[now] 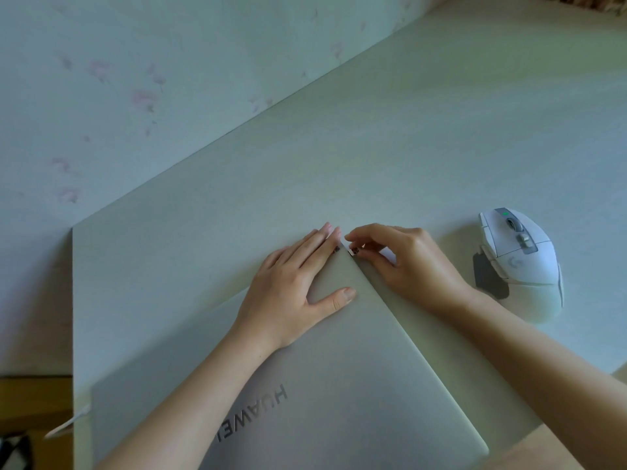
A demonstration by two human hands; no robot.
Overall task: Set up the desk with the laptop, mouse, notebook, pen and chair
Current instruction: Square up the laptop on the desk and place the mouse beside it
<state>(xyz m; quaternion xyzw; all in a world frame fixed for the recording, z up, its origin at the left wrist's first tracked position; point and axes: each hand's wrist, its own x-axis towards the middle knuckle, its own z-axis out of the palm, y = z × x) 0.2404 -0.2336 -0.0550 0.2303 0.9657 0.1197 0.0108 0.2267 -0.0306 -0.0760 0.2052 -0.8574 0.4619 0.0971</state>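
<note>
Closed beneath both forearms lies the flat silver-grey metal laptop, long axis running diagonally, far corner pointing between the hands. The left hand presses flat and open on its lid; the right hand pinches a small dark plug, likely the mouse receiver, at that corner's side edge. Seating it squarely seems next. The white plastic mouse sits just right of the right hand.

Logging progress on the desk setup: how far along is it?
Done: the closed laptop and the white mouse lie on the desk. In hand: the left hand lies flat on the lid while the right hand pinches a small plug at the laptop's far corner. Left: no notebook, pen or chair in view; lid unopened.
</note>
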